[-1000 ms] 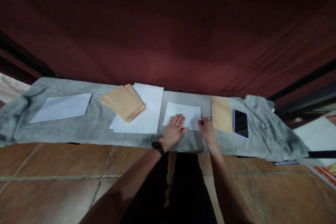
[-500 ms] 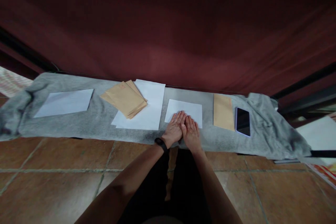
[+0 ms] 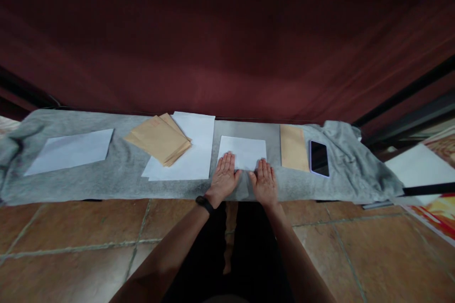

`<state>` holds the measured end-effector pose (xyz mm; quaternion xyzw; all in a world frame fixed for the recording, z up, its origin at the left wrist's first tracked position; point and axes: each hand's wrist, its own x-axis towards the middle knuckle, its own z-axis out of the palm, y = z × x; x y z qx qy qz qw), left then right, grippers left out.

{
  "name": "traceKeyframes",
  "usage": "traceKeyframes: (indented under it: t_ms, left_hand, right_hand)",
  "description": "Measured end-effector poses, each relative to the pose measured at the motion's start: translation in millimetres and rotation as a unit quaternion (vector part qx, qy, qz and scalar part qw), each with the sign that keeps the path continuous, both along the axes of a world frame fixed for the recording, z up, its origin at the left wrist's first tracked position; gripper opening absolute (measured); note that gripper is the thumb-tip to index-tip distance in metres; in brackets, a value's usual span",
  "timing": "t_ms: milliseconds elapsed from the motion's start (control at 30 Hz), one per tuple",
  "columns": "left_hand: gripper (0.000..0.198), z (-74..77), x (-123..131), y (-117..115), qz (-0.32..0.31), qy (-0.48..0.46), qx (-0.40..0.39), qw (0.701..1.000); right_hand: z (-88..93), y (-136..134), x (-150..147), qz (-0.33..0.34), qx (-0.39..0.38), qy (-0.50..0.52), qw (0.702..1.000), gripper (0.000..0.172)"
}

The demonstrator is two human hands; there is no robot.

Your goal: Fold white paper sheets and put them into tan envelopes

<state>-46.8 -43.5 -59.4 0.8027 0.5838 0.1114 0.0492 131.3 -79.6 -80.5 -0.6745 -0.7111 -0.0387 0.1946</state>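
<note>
A folded-size white sheet of paper [image 3: 243,149] lies flat in front of me on the grey cloth. My left hand [image 3: 224,174] is open, its fingers flat on the sheet's near left corner. At the near right corner, my right hand [image 3: 264,181] also lies open, fingers stretched over the paper's edge. Both thumbs point inward, with a gap between the hands. Left of the sheet, several brown envelopes [image 3: 159,139] rest in a fanned pile on larger white sheets [image 3: 199,151]. To the right is a single brown envelope [image 3: 294,147].
The grey cloth [image 3: 121,175] covers a long narrow surface. A phone [image 3: 319,158] lies on its right part, and another white sheet [image 3: 71,150] on its left. Behind hangs a dark red curtain [image 3: 227,57]. Tiled floor [image 3: 81,232] shows on the near side.
My hands have moved apart from the middle of the sheet's near edge, the left one leftward and the right one rightward. The whole view has shifted slightly.
</note>
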Motion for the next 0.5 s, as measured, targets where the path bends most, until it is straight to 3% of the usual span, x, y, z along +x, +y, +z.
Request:
traceKeyframes:
  t_ms: [300,500]
  left_hand:
    - [0.068,-0.5,-5.9,-9.0,0.061,0.004,0.007,0.998]
    - [0.063,-0.3,-3.4,-13.2,0.074,-0.015,0.063,0.995]
  right_hand:
    - [-3.1,-5.2,7.3,-0.031,0.018,-0.003,0.999,0.072]
    - [-1.7,0.3,5.1,-0.070,0.028,0.022,0.997,0.070]
